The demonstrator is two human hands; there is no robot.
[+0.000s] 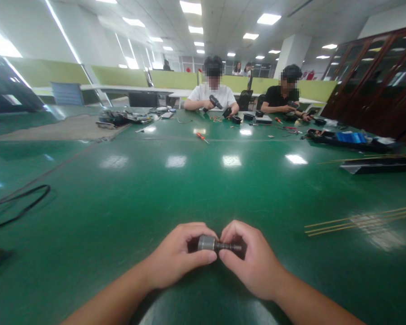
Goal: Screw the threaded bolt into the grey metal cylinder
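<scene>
Just above the green tabletop (pixel 149 194), close to my body, is a dark grey metal part (pixel 207 243). It has a thick cylinder at its left end and a thin ridged shaft pointing right; its exact kind is unclear. My left hand (pixel 179 253) curls around the thick cylinder, thumb in front and fingers behind. The shaft lies between the thumb and fingers of my right hand (pixel 253 257), which are closed about its inner end. Both sets of fingertips nearly meet at the middle of the part, and some fingers are hidden behind it.
Thin yellowish rods (pixel 362 221) lie to the right, near a black channel-shaped piece (pixel 379 164). A black cable (pixel 27 203) is on the left. Farther off lies an orange screwdriver (pixel 202 137). Across the table, one person holds a power drill (pixel 215 102); another person (pixel 284 97) handles parts.
</scene>
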